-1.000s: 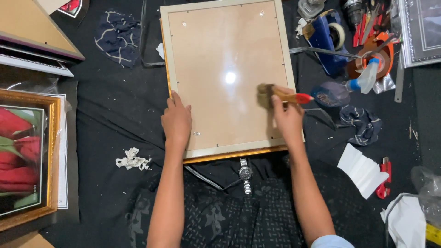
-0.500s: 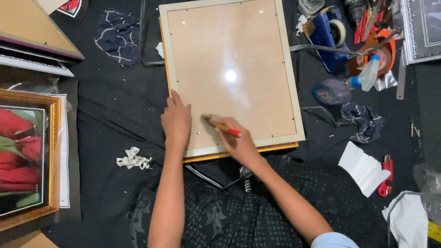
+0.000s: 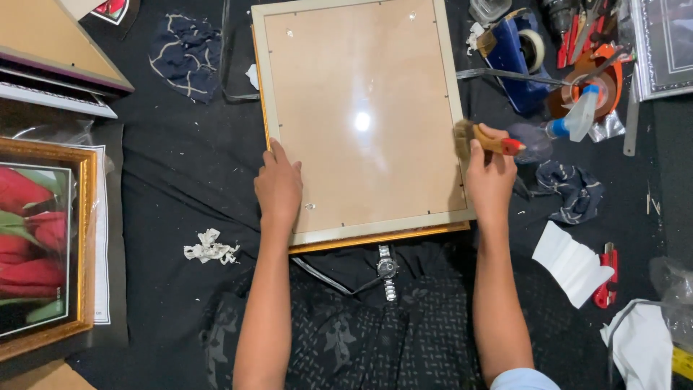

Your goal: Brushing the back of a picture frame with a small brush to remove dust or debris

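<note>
A large picture frame (image 3: 271, 108) lies face down on the black cloth, its glass over a tan backing with a glare spot in the middle. My left hand (image 3: 278, 188) rests flat on its lower left corner, fingers apart. My right hand (image 3: 489, 177) grips a small paintbrush (image 3: 482, 139) with a wooden handle and red tip. The bristles sit on the frame's right rail, at mid height.
A gold-framed picture of red flowers (image 3: 40, 245) lies at the left. A tape dispenser (image 3: 516, 54), spray bottle (image 3: 570, 123), tape roll and tools crowd the upper right. A dark rag (image 3: 570, 191), white paper (image 3: 570, 263), red cutter (image 3: 605, 278), wristwatch (image 3: 388, 271) and crumpled scrap (image 3: 208, 249) lie about.
My right hand swept the brush from the frame's right side to the lower left near my left hand, then back to the right rail. The left hand stayed put.
</note>
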